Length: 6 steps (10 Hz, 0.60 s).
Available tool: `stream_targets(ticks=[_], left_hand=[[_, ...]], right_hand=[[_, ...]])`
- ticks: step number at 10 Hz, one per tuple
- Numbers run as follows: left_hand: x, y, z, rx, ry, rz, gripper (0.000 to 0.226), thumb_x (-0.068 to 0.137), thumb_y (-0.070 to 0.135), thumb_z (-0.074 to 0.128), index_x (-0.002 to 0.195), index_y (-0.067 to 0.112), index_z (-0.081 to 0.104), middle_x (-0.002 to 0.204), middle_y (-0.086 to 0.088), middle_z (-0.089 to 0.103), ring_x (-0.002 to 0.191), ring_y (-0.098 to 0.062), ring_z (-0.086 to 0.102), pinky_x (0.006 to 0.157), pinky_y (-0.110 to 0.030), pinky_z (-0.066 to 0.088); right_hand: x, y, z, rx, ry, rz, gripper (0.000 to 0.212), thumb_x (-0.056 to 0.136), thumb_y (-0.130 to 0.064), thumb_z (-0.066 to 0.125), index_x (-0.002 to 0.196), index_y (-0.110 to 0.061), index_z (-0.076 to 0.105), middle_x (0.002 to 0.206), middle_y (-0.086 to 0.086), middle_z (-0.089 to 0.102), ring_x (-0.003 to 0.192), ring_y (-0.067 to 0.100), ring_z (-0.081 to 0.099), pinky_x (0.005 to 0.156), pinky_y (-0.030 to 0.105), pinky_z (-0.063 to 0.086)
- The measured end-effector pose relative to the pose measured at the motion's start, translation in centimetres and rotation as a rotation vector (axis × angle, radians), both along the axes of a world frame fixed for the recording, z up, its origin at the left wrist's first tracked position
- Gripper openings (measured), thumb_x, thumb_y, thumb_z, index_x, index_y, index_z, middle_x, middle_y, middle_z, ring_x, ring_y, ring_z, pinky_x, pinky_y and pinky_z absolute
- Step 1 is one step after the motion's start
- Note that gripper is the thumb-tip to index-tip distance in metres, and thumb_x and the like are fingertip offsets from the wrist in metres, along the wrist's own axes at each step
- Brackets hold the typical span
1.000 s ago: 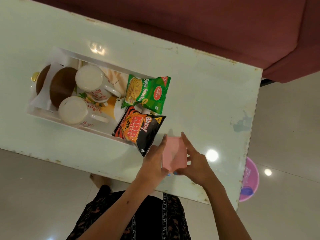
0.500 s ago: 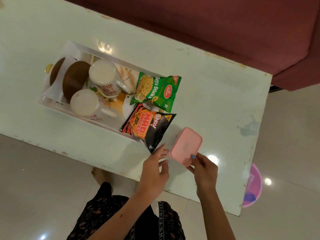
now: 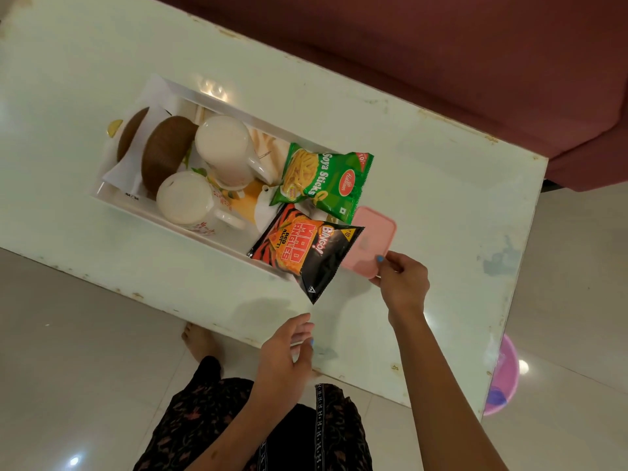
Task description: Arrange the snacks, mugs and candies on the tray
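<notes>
A white tray [image 3: 142, 212] on the table holds two white mugs [image 3: 222, 149] [image 3: 185, 198], two brown rounds on white paper [image 3: 166, 151], a green Soya Sticks packet [image 3: 323, 180] and a black-and-orange Bingo packet [image 3: 306, 249] that overhangs the tray's right end. A pink lidded box [image 3: 373, 236] lies just right of the packets, partly tucked under them. My right hand [image 3: 402, 277] pinches the box's near corner. My left hand [image 3: 285, 355] hovers with relaxed fingers above the table's near edge, holding nothing.
The pale green table [image 3: 441, 215] stretches to the right of the tray. A maroon sofa [image 3: 441, 62] runs along the far side. A pink tub [image 3: 503, 375] sits on the tiled floor at the right. My bare foot [image 3: 198, 341] shows under the table edge.
My right hand has carried the pink box up and right, setting it beside the packets at the tray's end. My left hand has let go of it and drawn back toward me.
</notes>
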<state>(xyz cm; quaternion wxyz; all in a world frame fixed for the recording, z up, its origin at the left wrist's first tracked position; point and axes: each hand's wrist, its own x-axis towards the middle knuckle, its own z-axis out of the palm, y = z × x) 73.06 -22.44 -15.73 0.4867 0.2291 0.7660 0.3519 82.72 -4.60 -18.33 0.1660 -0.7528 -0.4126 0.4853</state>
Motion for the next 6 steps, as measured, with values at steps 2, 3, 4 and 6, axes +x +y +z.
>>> stream_targets(ticks=[2,3,4,6], left_hand=[[-1.0,-0.4,-0.5,-0.001,-0.003,0.013,0.033,0.09,0.007,0.052,0.121,0.015,0.055,0.108,0.004,0.064,0.101,0.002,0.057,0.079,-0.004,0.045],[-2.0,-0.8,-0.7,-0.001,0.033,0.0,0.033,0.089,0.007,0.052,0.121,0.016,0.055,0.105,0.006,0.064,0.1,0.002,0.057,0.077,-0.006,0.045],[-3.0,-0.9,-0.9,-0.01,0.037,-0.016,0.033,0.089,0.007,0.052,0.122,0.014,0.054,0.106,0.004,0.064,0.1,0.0,0.058,0.079,-0.008,0.045],[-6.3,-2.8,-0.8,-0.046,0.122,-0.136,0.034,0.092,0.006,0.046,0.125,0.007,0.053,0.112,-0.004,0.063,0.105,-0.009,0.058,0.09,-0.017,0.044]], right_hand=[[-1.2,-0.1,0.0,-0.015,0.027,0.009,0.028,0.088,-0.01,0.062,0.114,-0.004,0.065,0.104,0.013,0.07,0.08,0.025,0.068,0.082,0.044,0.059],[-1.4,-0.6,0.2,-0.007,0.023,0.025,0.03,0.089,-0.013,0.062,0.117,-0.005,0.064,0.109,0.012,0.069,0.083,0.024,0.068,0.083,0.043,0.058],[-1.3,-0.4,0.4,-0.006,0.032,0.027,0.033,0.089,-0.02,0.062,0.12,-0.008,0.062,0.108,0.012,0.069,0.077,0.021,0.068,0.081,0.04,0.059],[-2.4,-7.0,0.9,0.028,-0.043,-0.074,0.031,0.093,-0.039,0.051,0.102,-0.011,0.062,0.084,0.004,0.067,0.065,0.014,0.064,0.065,0.034,0.056]])
